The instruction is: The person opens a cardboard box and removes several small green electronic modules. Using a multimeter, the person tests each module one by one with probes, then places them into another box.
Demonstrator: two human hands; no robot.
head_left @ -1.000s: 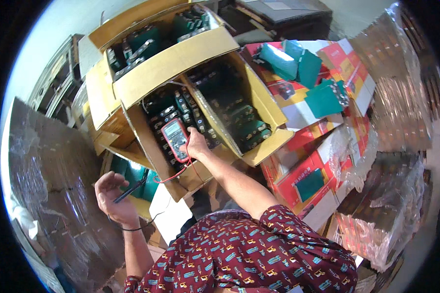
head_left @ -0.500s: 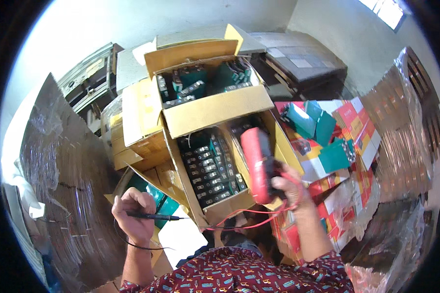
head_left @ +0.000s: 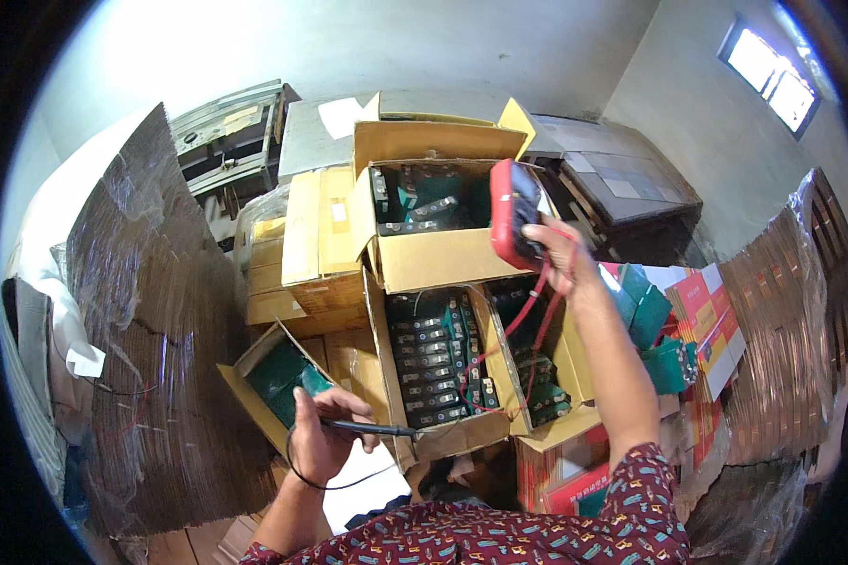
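Observation:
My left hand [head_left: 322, 435] is closed around a black test probe [head_left: 372, 428], whose tip points right; its thin black lead loops below the wrist. My right hand [head_left: 561, 252], arm stretched forward, grips a red and black multimeter [head_left: 512, 226], held up in front of the far box. A red lead [head_left: 530, 325] hangs from it down over the middle box. That open cardboard box [head_left: 386, 358] holds rows of green blocks with metal terminals [head_left: 432, 361]. Behind it, another open carton [head_left: 438, 264] contains more green blocks [head_left: 424, 193], partly hidden by the multimeter.
A smaller open carton [head_left: 240, 386] with green pieces sits at left, near a closed cardboard box [head_left: 301, 226]. Green blocks [head_left: 645, 315] lie on red and white cartons [head_left: 702, 306] at right. Stacked corrugated sheets [head_left: 127, 348] rise at left, with more [head_left: 782, 330] at right.
My right hand has raised the multimeter and carried it farther forward. My left hand, still holding the probe, is farther right in view. The view has tilted, showing more of the far wall and window.

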